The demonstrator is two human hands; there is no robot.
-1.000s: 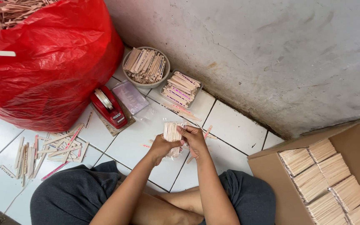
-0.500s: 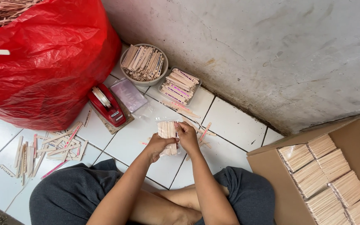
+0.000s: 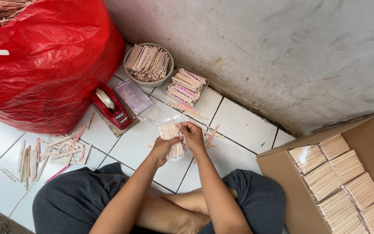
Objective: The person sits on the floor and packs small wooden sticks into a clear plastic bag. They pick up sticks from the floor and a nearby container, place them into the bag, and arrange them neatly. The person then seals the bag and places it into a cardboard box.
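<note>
The left hand (image 3: 163, 149) and the right hand (image 3: 192, 134) are close together over the white tile floor (image 3: 139, 145). Both hands are curled around a bundle of flat wooden sticks (image 3: 171, 132) in a clear bag. The left hand grips the bundle from below, and the right hand pinches it at the side with bent fingers. The bundle stands almost upright between the hands, just above the floor.

A red tape holder (image 3: 110, 107) sits near the hands, on the left. Behind it is a big red bag (image 3: 44, 65) with sticks in it. A round bowl of sticks (image 3: 148, 64) and a small tray of sticks (image 3: 186, 86) sit by the wall. Loose sticks (image 3: 50, 151) lie on the floor at the left. A cardboard box (image 3: 282, 173) at the right holds packed bundles.
</note>
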